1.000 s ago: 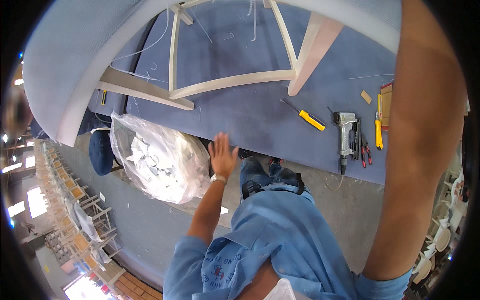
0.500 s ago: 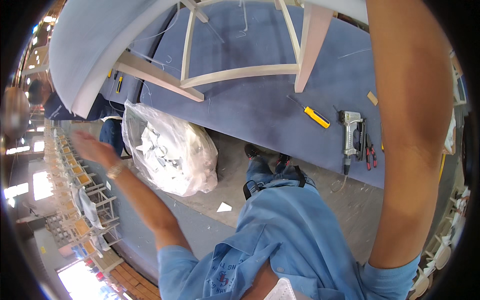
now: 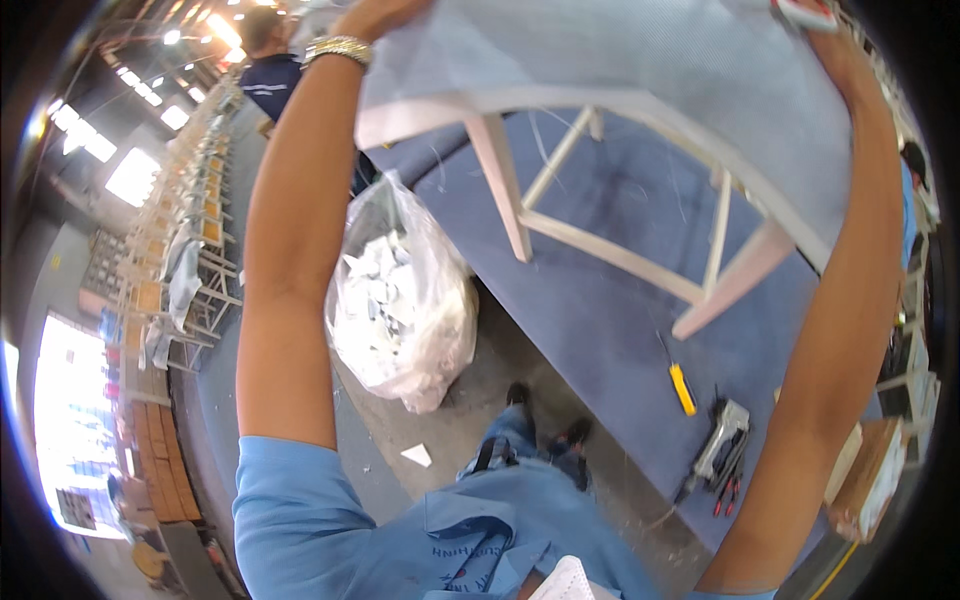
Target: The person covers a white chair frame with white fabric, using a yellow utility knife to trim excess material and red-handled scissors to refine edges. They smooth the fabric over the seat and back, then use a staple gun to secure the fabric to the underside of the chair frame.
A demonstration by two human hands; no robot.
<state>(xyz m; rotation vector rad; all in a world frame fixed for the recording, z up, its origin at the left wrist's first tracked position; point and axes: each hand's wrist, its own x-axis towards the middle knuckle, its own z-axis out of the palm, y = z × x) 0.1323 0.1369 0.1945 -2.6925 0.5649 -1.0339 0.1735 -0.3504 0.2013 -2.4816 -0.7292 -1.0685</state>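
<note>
A chair (image 3: 620,75) covered in pale blue-grey fabric stands on the bench, its bare pale wooden legs and stretchers towards me. My left hand (image 3: 392,12) is at the upper left of the fabric, its fingers cut off by the picture's top edge. At the chair's far right side, my right hand (image 3: 843,58) is closed round a white-and-red object (image 3: 805,13), too cropped to name. On the bench between the chair and my right forearm lie a yellow-handled screwdriver (image 3: 683,390), a silver staple gun (image 3: 724,440) and red-handled pliers (image 3: 727,495).
The blue-grey bench (image 3: 590,300) runs diagonally before me. A clear plastic bag (image 3: 405,310) of white scraps stands on the floor at its left end. Rows of chairs (image 3: 205,240) line the left side. Another person (image 3: 270,75) stands at the far left.
My left hand has swung up and right to the chair's fabric. My view has turned, so the chair and tools appear further right. The white-and-red object has come into view at my right hand.
</note>
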